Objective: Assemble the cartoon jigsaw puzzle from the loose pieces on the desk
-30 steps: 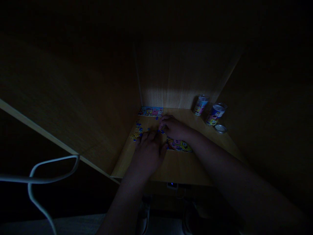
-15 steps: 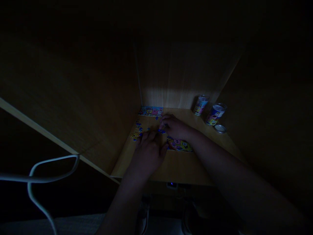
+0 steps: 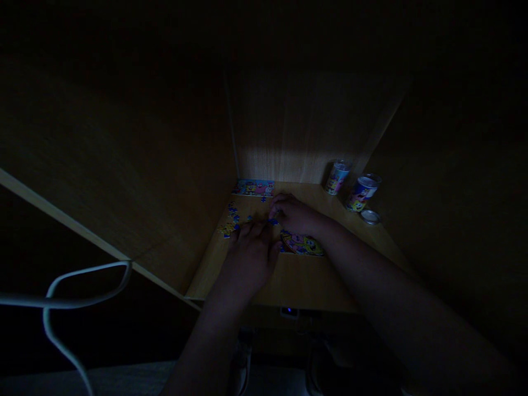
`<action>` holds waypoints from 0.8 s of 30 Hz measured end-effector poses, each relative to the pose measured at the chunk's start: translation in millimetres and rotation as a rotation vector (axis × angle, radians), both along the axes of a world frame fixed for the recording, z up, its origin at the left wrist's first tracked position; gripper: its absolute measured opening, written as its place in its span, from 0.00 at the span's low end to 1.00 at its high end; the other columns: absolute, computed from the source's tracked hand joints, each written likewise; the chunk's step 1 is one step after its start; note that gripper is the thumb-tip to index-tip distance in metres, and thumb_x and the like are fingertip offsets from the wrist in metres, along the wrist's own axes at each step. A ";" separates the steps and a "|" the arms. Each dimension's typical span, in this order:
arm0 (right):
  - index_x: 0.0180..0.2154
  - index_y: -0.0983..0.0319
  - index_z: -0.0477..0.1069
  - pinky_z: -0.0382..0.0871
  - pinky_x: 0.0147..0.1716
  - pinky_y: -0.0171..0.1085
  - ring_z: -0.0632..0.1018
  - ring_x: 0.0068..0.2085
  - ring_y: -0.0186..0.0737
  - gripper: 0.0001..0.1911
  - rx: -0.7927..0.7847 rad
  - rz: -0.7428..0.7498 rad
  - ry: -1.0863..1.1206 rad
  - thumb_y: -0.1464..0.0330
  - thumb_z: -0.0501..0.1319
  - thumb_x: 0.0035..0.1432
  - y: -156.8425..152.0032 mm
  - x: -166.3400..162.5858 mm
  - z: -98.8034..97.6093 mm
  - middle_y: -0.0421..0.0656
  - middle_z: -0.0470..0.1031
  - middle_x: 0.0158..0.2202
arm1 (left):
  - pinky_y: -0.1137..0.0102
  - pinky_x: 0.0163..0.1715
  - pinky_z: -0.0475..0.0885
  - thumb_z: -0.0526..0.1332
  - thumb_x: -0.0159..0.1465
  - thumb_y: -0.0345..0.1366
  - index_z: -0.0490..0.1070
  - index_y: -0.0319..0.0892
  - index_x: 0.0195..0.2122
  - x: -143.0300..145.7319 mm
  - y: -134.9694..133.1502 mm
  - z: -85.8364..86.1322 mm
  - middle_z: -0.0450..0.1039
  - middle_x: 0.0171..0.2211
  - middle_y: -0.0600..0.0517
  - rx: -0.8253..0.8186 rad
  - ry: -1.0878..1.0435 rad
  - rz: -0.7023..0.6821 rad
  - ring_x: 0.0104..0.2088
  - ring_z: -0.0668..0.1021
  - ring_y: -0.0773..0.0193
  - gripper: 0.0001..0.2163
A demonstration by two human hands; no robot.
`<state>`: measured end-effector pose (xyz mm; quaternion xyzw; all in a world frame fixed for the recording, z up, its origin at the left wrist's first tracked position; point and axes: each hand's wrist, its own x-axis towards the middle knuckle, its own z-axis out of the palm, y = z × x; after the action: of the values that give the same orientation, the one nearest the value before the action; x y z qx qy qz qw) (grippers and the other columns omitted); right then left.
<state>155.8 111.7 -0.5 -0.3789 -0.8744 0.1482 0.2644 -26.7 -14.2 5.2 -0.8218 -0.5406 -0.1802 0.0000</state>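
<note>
Best to pinch the blue puzzle pieces (image 3: 273,221) (probably light, stiff card, with tabs easily bent) by their edges, on the wooden shelf (image 3: 297,280) by the right hand (image 3: 295,214), with its grip impossible to tell and the left hand's (image 3: 251,254) thumb apart from its fingers.
</note>
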 end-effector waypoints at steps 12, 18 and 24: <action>0.32 0.60 0.84 0.70 0.56 0.46 0.78 0.47 0.46 0.14 0.100 -0.035 -0.084 0.82 0.64 0.60 7.9 8.6 6.2 0.47 0.81 0.39 | 0.45 0.67 0.65 0.58 0.78 0.47 0.72 0.39 0.65 0.3 0.0 -4.1 0.71 0.69 0.38 0.046 0.029 0.041 0.67 0.71 0.39 0.22; 0.30 0.59 0.84 0.70 0.57 0.45 0.79 0.47 0.45 0.16 0.098 -0.016 -0.110 0.83 0.63 0.58 8.4 10.2 7.8 0.46 0.82 0.38 | 0.46 0.65 0.67 0.59 0.78 0.45 0.73 0.39 0.64 0.5 0.8 -4.3 0.73 0.66 0.39 0.049 0.025 0.048 0.65 0.72 0.40 0.20; 0.31 0.59 0.85 0.69 0.57 0.46 0.79 0.47 0.45 0.16 0.086 0.004 -0.117 0.83 0.63 0.58 8.3 9.5 8.3 0.46 0.82 0.39 | 0.46 0.68 0.64 0.59 0.78 0.46 0.73 0.39 0.64 0.4 0.9 -2.6 0.73 0.66 0.38 0.034 0.015 0.021 0.67 0.72 0.40 0.20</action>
<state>165.3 120.1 7.9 -0.3732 -0.8948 0.0885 0.2287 -26.3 -13.4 2.7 -0.8173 -0.5460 -0.1830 0.0200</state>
